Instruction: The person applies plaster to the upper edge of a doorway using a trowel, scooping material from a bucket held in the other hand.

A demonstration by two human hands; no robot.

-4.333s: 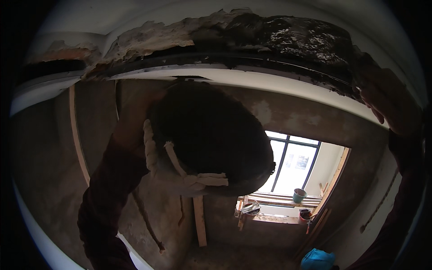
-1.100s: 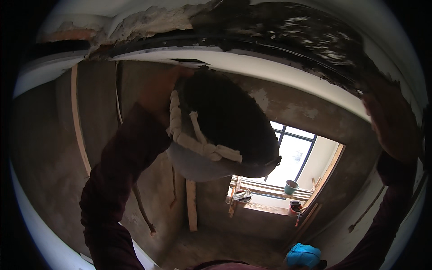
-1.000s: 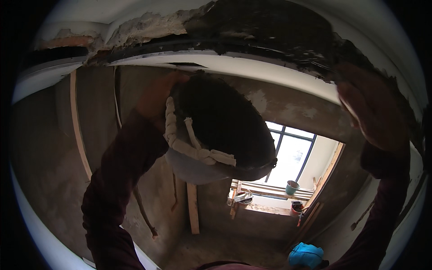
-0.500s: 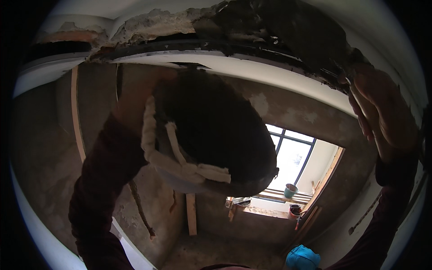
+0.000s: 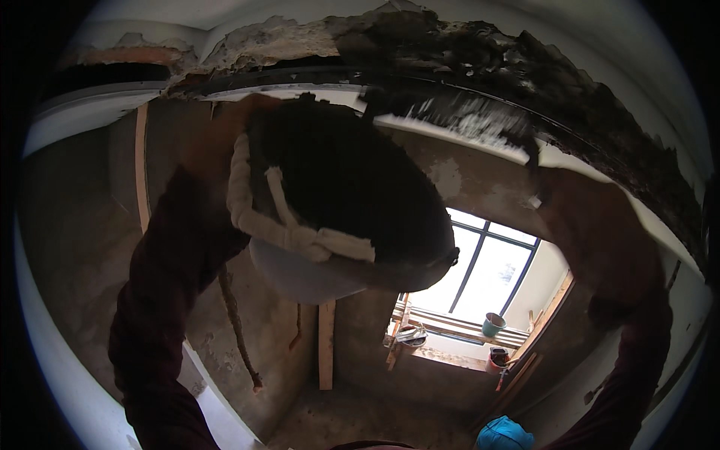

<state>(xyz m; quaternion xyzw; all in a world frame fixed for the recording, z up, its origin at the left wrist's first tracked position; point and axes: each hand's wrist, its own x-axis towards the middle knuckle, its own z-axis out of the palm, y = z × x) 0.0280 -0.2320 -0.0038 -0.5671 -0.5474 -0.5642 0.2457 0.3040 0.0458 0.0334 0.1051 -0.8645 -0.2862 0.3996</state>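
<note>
My left hand [image 5: 225, 139], dim and blurred, is closed on the rim of a rounded white shell [image 5: 304, 274] that looks like an upturned hard hat. Pale padded bands cross its near side, and dark wet mortar [image 5: 345, 180] fills it. On the right, my right hand [image 5: 592, 225] is closed around the handle of a trowel. Its flat blade [image 5: 469, 116], smeared by motion, lies along the lower edge of the overhead opening. Rough dark mortar [image 5: 600, 116] coats the wall above and to the right of the blade.
Broken plaster [image 5: 270, 41] edges the opening at upper left. Below stands a bright window [image 5: 480, 262], its sill holding a green bucket [image 5: 493, 325] and a reddish bucket [image 5: 496, 360]. A wooden batten [image 5: 325, 345] stands against the wall; a blue bundle [image 5: 505, 433] sits at the bottom.
My right hand has swung left, away from the right end of the opening, bringing the trowel blade into view. The mortar-filled shell has risen slightly. The whole view has shifted a little.
</note>
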